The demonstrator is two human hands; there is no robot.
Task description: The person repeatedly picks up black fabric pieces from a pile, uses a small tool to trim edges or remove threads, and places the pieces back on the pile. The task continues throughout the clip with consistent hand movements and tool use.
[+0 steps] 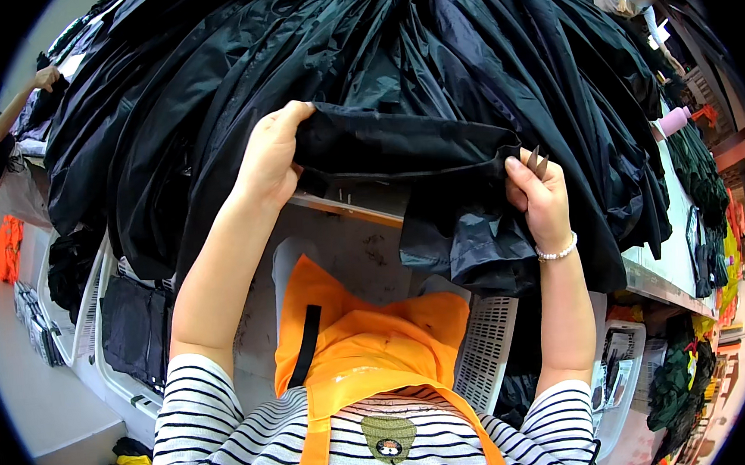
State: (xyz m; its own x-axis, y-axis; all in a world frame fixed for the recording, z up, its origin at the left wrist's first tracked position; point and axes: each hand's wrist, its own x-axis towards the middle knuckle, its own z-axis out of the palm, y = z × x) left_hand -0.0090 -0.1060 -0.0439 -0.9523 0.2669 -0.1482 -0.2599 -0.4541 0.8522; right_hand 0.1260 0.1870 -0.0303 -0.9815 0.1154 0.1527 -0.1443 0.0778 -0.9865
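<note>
Between my two hands a band of black fabric (409, 139), part of a black garment, is stretched sideways. My left hand (270, 157) pinches its left end, thumb on top. My right hand (543, 196) is closed on its right end. The two pointed blades of small thread snips (538, 162) stick up out of that same hand; their handles are hidden in the palm. Below the band, a loose black section (468, 243) hangs down beside my right wrist. Behind the band a large heap of shiny black garments (359, 39) covers the table and drapes over its edge.
White plastic baskets hold dark goods: one at left (99, 338), one by my lap (486, 341), one at right (620, 371). The table edge (349, 208) shows under the band. A pink thread cone (674, 121) stands right. Other people work at far left and far right.
</note>
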